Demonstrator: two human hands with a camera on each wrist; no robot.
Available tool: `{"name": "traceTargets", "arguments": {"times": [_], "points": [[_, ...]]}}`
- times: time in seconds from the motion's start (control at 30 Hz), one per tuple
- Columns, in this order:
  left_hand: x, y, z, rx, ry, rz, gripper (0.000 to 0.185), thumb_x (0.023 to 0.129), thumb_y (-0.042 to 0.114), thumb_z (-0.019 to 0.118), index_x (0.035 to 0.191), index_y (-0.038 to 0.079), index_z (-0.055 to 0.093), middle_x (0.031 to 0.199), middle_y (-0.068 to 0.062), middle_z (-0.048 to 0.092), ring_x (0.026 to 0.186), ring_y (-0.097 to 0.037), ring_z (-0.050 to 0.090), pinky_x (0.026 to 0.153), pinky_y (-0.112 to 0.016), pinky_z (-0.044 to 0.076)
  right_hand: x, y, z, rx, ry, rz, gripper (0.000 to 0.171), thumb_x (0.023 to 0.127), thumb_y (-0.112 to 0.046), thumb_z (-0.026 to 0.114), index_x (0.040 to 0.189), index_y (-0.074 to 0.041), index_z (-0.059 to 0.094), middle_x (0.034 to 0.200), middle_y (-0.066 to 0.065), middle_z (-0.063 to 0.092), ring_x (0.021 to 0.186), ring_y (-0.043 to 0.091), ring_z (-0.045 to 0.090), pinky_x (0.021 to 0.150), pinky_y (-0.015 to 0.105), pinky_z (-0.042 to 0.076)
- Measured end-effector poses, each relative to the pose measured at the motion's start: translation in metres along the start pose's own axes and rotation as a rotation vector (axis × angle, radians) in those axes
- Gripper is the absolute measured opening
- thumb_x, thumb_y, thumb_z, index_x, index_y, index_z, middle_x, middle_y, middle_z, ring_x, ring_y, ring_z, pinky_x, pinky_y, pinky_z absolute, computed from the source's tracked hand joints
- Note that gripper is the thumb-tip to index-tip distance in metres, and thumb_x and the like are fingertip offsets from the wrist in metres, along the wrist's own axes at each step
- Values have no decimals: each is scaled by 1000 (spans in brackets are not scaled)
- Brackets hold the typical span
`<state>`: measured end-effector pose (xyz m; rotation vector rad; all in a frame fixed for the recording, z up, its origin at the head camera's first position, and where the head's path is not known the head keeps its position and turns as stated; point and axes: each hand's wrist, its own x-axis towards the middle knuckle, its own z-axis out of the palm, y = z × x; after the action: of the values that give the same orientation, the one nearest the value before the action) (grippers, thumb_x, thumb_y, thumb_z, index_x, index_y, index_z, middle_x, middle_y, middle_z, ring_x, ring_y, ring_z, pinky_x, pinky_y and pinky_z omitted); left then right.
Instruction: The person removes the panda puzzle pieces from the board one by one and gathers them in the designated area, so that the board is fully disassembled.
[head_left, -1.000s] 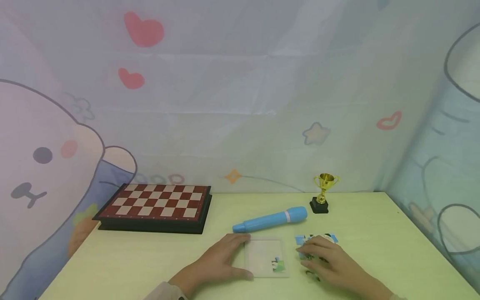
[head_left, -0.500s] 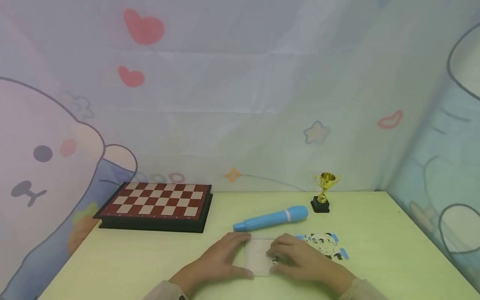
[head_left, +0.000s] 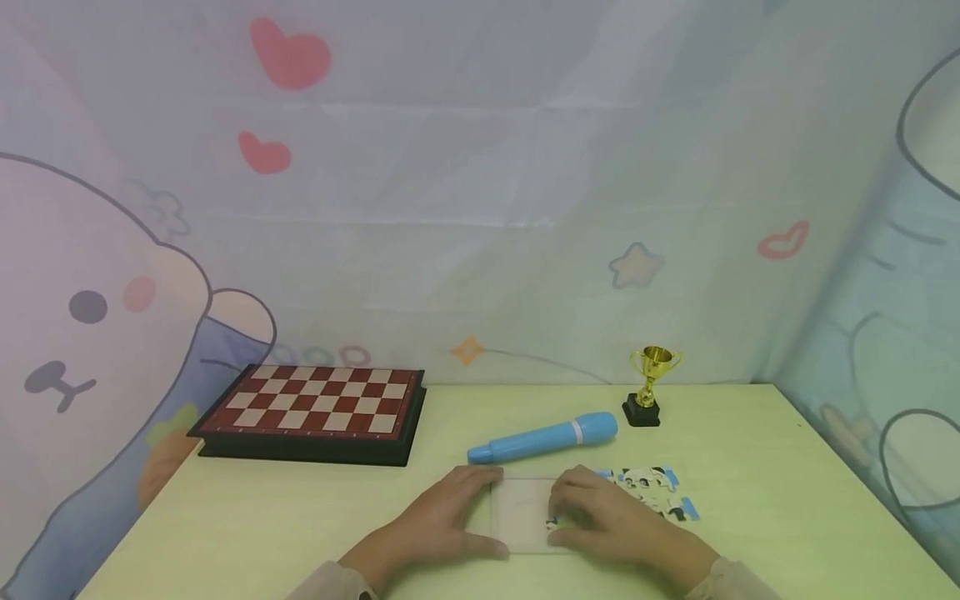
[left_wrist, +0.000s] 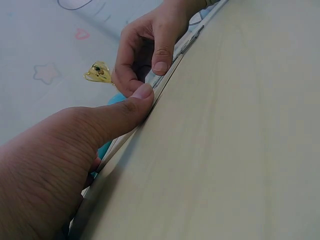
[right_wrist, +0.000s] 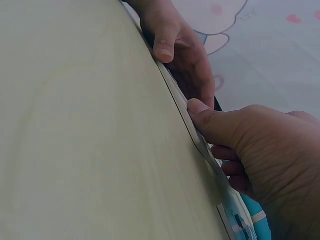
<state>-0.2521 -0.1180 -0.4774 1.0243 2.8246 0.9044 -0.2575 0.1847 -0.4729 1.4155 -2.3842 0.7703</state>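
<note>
A clear, shallow puzzle tray (head_left: 519,512) lies flat on the table. My left hand (head_left: 437,527) holds it at the left side, thumb at the near corner and fingers at the far corner. Over the tray's right side, my right hand (head_left: 611,523) bends its fingers and thumb toward a small puzzle piece (head_left: 552,523), pinching at it; the hand hides most of the piece. Several loose panda puzzle pieces (head_left: 660,492) lie right of the tray, partly behind the right hand. Both wrist views show the tray edge-on, with the left hand (right_wrist: 177,52) opposite the right thumb.
A blue pen-shaped stick (head_left: 543,439) lies behind the tray. Farther back at the right stands a small gold trophy (head_left: 651,385) on a black base. A red-and-white chessboard box (head_left: 311,408) sits at the back left. A printed cloth (head_left: 480,192) hangs behind the table.
My right hand has moved left from the loose pieces to the tray's right side, then shifted slightly right there. The left hand has stayed on the tray.
</note>
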Motion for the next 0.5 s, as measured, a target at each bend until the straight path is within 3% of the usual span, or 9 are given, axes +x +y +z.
{"name": "traceTargets", "arguments": {"times": [0.33,0.5], "points": [[1,0,0,11,4,9,96,76,75,70,150,20,45,151,6,45,141,-17,39,115,-46,37,-1,-1,1,-29,-5,99,24,89,-40,77,101,-23,64,107,-15,55,102,3,51,89,27,52],[0,1,0,2,0,8,95,76,73,71,150,20,45,151,6,45,141,-17,39,115,-46,37,-1,-1,1,-24,-8,105,23,90,-41,76,100,-25,63,107,-15,54,101,3,51,88,27,52]]}}
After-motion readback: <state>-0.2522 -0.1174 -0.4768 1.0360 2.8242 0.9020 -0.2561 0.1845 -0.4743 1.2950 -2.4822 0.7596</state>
